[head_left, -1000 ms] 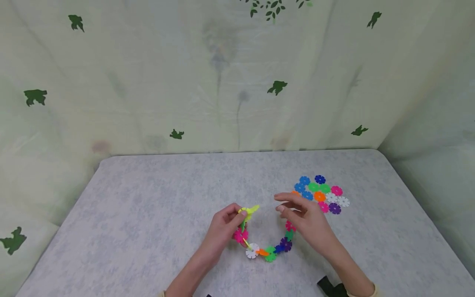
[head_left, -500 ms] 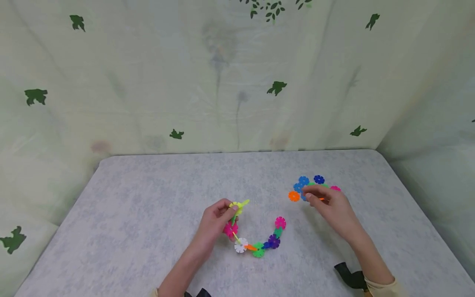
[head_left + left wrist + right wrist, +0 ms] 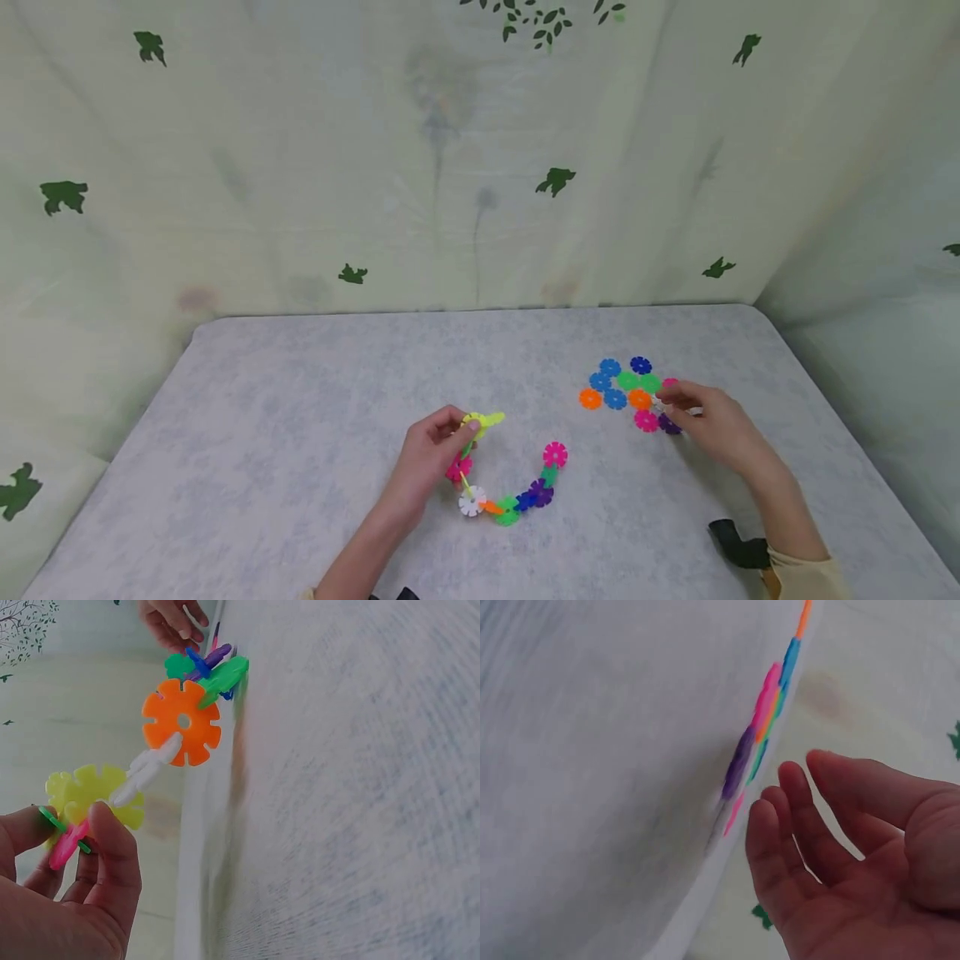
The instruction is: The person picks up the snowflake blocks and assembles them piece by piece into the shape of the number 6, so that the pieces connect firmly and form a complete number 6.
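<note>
My left hand [image 3: 429, 450] pinches the yellow end of a chain of interlocking plastic snowflake discs [image 3: 507, 511]. The chain curves round in a U and ends in a pink disc [image 3: 555, 454] at the right. In the left wrist view, thumb and fingers grip around the green and pink discs [image 3: 69, 844], with a yellow disc [image 3: 94, 791], a white one and an orange disc [image 3: 184, 720] leading away. My right hand [image 3: 716, 423] hovers at the right side of the loose snowflake discs [image 3: 615, 399], partly covering white and purple ones. Its fingers are loosely bent with nothing between them in the right wrist view.
Loose discs in blue, green, orange, pink, white and purple lie flat on the grey table [image 3: 315, 392]. A black strap-like piece [image 3: 738, 546] sits at the right wrist. A pale curtain [image 3: 300, 167] with green prints hangs behind the table.
My right hand has moved right, from beside the chain across to the right side of the loose discs. The left hand and its chain have shifted slightly left.
</note>
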